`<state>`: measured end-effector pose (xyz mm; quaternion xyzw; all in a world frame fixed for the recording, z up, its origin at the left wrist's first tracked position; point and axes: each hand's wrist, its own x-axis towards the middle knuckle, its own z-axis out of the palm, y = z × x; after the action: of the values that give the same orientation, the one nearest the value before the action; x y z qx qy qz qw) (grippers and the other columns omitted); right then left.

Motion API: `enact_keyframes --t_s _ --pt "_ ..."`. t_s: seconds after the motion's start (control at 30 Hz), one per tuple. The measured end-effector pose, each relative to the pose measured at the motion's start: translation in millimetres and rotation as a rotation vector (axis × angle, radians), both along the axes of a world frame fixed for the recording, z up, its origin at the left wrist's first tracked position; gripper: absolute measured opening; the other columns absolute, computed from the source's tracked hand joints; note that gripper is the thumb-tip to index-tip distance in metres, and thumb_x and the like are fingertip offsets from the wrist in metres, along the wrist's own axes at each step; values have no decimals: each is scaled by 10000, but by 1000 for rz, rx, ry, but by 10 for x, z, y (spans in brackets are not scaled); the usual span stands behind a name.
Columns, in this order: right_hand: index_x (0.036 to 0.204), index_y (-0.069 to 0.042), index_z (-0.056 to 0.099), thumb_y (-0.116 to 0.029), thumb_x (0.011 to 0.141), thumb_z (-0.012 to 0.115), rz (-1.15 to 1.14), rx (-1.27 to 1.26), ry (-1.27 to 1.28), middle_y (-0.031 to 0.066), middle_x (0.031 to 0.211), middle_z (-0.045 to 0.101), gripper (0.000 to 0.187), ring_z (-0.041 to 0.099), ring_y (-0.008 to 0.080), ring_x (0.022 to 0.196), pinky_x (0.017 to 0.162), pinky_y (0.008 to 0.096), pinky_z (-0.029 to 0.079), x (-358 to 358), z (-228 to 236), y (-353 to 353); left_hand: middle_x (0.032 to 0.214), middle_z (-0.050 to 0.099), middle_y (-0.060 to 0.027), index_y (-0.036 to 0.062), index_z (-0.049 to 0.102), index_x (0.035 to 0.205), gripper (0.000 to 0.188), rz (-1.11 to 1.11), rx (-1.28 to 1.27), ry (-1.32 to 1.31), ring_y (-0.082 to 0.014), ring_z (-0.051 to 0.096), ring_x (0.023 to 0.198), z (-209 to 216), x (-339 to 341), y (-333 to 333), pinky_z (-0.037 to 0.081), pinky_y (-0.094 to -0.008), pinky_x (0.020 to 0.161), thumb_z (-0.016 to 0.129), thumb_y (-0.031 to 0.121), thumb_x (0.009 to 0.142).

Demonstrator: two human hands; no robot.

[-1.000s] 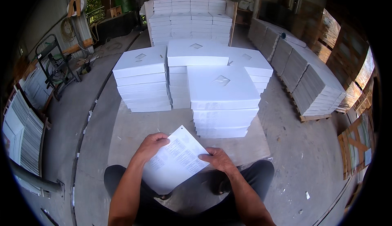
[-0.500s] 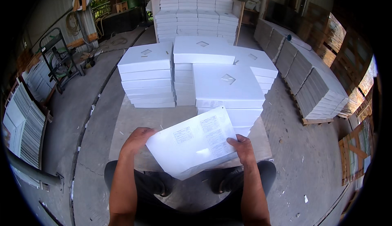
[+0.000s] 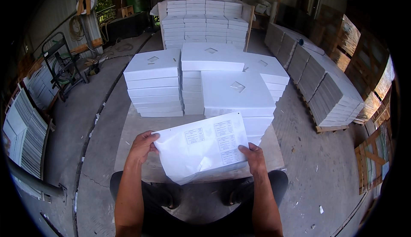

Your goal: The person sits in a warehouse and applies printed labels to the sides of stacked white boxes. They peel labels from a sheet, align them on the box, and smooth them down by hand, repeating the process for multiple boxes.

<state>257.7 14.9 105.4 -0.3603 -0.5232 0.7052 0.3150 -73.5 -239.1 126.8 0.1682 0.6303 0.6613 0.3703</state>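
Between my two hands is a thin white printed sheet [image 3: 205, 149], a little glossy, with several small printed tables and tiny holes along its upper edge. Whether it is a single sheet or a flat bag I cannot tell. My left hand [image 3: 144, 146] pinches its upper left corner. At its right edge, my right hand [image 3: 253, 156] holds it with the thumb on top. The sheet is tilted, its lower edge sagging above the front of the table [image 3: 141, 160]. Just beyond it stands the nearest stack of flat white boxes [image 3: 222, 91], partly covered by the sheet.
More stacks of white boxes [image 3: 154, 83] stand on the table, left and behind. Farther back is a large pile of boxes [image 3: 205, 21]. Long stacked panels on a pallet [image 3: 321, 74] line the right. A hand truck [image 3: 64, 66] and leaning panels [image 3: 25, 130] are at the left.
The sheet has turned slightly clockwise to lie more level, and its printed face shows more fully. My left hand has shifted slightly; both hands keep their hold.
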Motion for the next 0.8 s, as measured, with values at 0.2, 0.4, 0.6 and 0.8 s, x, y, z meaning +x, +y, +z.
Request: enact_keyframes --t_s 0.2,0.4,0.6,0.8 --pt "1040 37 738 -102 887 725 26 -5 18 73 942 742 207 662 146 843 810 285 507 -29 38 -60 820 677 -52 14 692 984 162 84 -34 36 -139 634 675 -24 3 14 508 -267 568 676 169 938" --pt "1073 61 725 -89 880 717 46 43 -69 92 974 738 245 657 166 889 863 296 494 -69 48 -119 904 694 -37 21 701 1012 185 192 45 53 -110 632 827 71 67 54 484 -261 740 676 194 951" --pt "1091 56 724 -86 875 730 74 25 -51 84 989 736 258 655 160 905 882 299 492 -95 64 -170 934 701 -38 20 695 1020 154 195 218 -23 -119 642 845 22 36 43 506 -278 788 673 159 959" --pt "1093 17 740 -71 878 744 68 26 7 54 992 740 233 650 133 907 877 296 495 -114 4 -190 933 702 -41 21 688 1007 132 184 264 -42 -120 647 829 27 47 51 519 -279 778 667 143 961"
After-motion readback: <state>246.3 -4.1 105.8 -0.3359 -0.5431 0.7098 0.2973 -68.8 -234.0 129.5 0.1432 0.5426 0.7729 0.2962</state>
